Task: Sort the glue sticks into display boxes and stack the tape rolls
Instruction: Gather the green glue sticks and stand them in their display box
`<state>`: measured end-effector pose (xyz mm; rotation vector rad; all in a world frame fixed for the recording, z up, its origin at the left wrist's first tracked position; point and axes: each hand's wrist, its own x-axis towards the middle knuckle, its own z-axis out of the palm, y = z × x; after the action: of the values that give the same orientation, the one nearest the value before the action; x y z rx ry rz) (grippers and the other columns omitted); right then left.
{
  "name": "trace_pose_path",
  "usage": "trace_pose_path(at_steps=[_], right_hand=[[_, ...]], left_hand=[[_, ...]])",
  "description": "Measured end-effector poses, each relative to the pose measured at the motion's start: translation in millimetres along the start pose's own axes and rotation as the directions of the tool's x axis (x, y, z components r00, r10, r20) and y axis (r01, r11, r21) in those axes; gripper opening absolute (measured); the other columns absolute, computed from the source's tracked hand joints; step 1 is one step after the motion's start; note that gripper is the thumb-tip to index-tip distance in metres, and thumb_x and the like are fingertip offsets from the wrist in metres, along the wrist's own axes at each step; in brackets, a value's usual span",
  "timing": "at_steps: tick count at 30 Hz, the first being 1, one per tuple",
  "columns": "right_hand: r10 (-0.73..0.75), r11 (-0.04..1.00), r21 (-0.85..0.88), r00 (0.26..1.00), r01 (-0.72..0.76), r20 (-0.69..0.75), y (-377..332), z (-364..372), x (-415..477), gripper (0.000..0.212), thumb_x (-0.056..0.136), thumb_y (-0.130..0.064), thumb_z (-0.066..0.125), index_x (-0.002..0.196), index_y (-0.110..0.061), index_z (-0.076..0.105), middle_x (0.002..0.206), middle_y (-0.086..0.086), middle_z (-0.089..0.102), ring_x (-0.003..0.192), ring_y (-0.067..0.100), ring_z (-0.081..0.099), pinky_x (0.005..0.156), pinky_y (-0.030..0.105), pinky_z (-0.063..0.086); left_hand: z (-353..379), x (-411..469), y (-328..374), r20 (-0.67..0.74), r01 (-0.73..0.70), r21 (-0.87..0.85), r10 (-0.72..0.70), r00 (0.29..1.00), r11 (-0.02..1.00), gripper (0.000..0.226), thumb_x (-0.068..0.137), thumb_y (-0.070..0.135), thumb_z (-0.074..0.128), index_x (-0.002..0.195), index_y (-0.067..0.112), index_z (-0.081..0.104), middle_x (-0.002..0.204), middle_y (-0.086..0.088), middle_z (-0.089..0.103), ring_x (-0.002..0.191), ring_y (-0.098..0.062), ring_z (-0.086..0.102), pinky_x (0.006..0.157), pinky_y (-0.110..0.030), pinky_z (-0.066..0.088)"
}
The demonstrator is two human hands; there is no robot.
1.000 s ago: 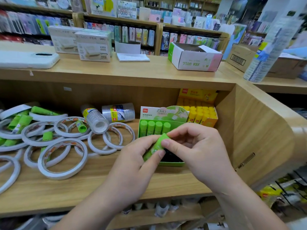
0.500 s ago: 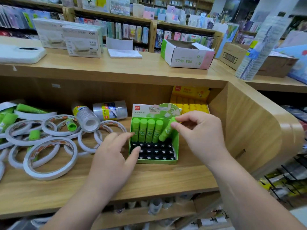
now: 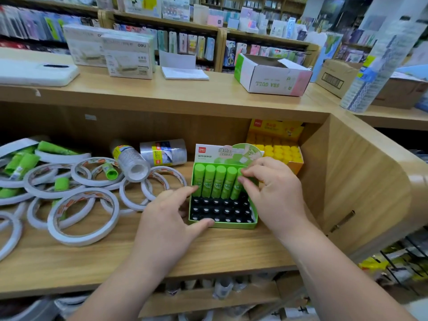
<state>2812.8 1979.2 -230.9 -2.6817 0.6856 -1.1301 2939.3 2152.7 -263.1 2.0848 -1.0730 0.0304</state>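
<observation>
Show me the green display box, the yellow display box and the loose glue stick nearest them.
green display box (image 3: 234,225): head view, front wall.
yellow display box (image 3: 276,129): head view, back card.
loose glue stick (image 3: 111,173): head view, green cap.

"SEA GULL" on white carton (image 3: 273,82)
</observation>
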Motion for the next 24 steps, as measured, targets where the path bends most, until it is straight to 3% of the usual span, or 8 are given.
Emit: trace_pose_path(at_steps=[3, 6, 11, 13, 16, 20, 24], right_hand=[[-0.032, 0.999, -0.009, 0.999, 0.032, -0.001, 0, 1, 0, 0.007, 0.083, -0.016, 0.079, 0.090, -0.015, 0.078, 0.089, -0.005, 0.069, 0.087, 0.018, 0.062, 0.076, 0.037, 0.054], [-0.061, 0.998, -0.013, 0.998, 0.061, -0.008, 1, 3, -2, 0.010, 0.082, -0.014, 0.080, 0.092, -0.013, 0.078, 0.092, -0.004, 0.069, 0.088, 0.019, 0.062, 0.076, 0.036, 0.054], [0.007, 1.000, -0.019, 1.000, -0.006, 0.021, 6, 11, -18, 0.041, 0.076, -0.011, 0.083, 0.116, -0.010, 0.073, 0.108, 0.003, 0.069, 0.094, 0.023, 0.056, 0.080, 0.036, 0.048], [0.065, 0.998, 0.016, 0.997, -0.066, 0.039, 5, 15, -24, 0.047, 0.081, -0.022, 0.079, 0.126, -0.012, 0.068, 0.116, 0.006, 0.067, 0.099, 0.029, 0.055, 0.085, 0.042, 0.045], [0.105, 0.991, 0.081, 0.994, -0.105, 0.004, -3, 16, -31, 0.053, 0.083, -0.046, 0.061, 0.124, -0.013, 0.069, 0.117, 0.011, 0.063, 0.106, 0.038, 0.054, 0.089, 0.037, 0.036], [-0.006, 0.984, 0.178, 0.995, 0.024, -0.098, -20, 10, -26, 0.045, 0.079, -0.040, 0.062, 0.112, -0.011, 0.074, 0.108, 0.013, 0.065, 0.103, 0.040, 0.055, 0.094, 0.033, 0.032], [-0.130, 0.915, 0.371, 0.986, 0.159, -0.101, -40, 18, -24, 0.034, 0.083, -0.038, 0.063, 0.103, -0.015, 0.076, 0.102, 0.004, 0.065, 0.100, 0.027, 0.055, 0.096, 0.019, 0.031]], left_hand=[[0, 0, 0, 0.001, 0.008, 0.003, -0.008, 1.000, 1.000, 0.075, 0.061, 0.049, 0.090, 0.129, 0.029, 0.065, 0.109, 0.016, 0.063, 0.092, 0.001, 0.056, 0.088, -0.013, 0.040], [-1, -2, -2, -0.003, 0.014, 0.002, -0.014, 1.000, 1.000, 0.075, 0.061, 0.051, 0.089, 0.129, 0.031, 0.065, 0.108, 0.015, 0.065, 0.091, -0.002, 0.059, 0.090, -0.021, 0.050], [-3, -2, 0, 0.049, 0.043, 0.009, -0.043, 0.998, 0.999, 0.079, 0.072, 0.058, 0.080, 0.142, 0.038, 0.048, 0.124, 0.018, 0.059, 0.110, 0.002, 0.052, 0.101, -0.022, 0.047], [0, -1, 1, 0.068, 0.072, 0.002, -0.072, 0.995, 0.997, 0.082, 0.073, 0.059, 0.079, 0.143, 0.041, 0.041, 0.126, 0.019, 0.057, 0.112, 0.002, 0.052, 0.101, -0.025, 0.049], [3, -1, 2, 0.056, 0.084, -0.018, -0.083, 0.995, 0.996, 0.080, 0.072, 0.059, 0.080, 0.140, 0.040, 0.042, 0.126, 0.018, 0.060, 0.112, 0.000, 0.055, 0.098, -0.028, 0.052], [-3, -15, 7, -0.077, 0.066, -0.035, -0.069, 0.995, 0.997, 0.068, 0.077, 0.059, 0.076, 0.136, 0.032, 0.054, 0.123, 0.021, 0.060, 0.111, 0.007, 0.053, 0.094, -0.014, 0.047], [-29, -37, -4, -0.269, 0.101, -0.015, -0.101, 0.958, 0.995, 0.048, 0.080, 0.050, 0.076, 0.122, 0.030, 0.064, 0.107, 0.025, 0.062, 0.098, 0.001, 0.059, 0.077, -0.008, 0.045]])
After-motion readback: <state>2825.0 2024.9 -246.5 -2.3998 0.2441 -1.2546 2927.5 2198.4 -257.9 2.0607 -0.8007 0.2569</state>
